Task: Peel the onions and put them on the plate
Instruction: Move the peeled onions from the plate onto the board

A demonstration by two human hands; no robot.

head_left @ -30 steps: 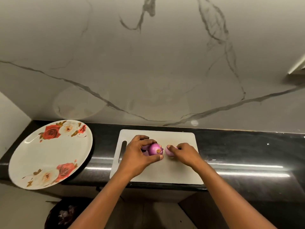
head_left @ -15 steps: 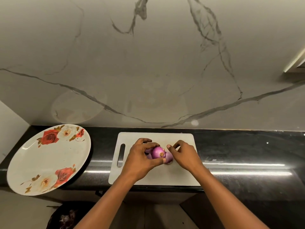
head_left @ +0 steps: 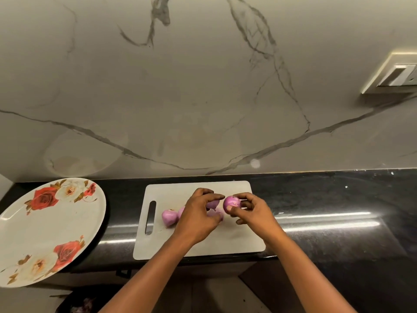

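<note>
While the right hand (head_left: 250, 212) pinches a red onion (head_left: 232, 203) just right of the left hand (head_left: 198, 216), whose curled fingers hide any grip, the floral plate (head_left: 33, 233) lies well beyond, leftward.

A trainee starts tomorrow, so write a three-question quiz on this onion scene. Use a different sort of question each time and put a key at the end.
1. True or false: nothing lies on the plate.
2. The right hand grips: A a knife, B an onion, C a peeler.
3. Fill in: the loose onions lie on the ___.

Key: 1 true. 2 B. 3 board.
</note>
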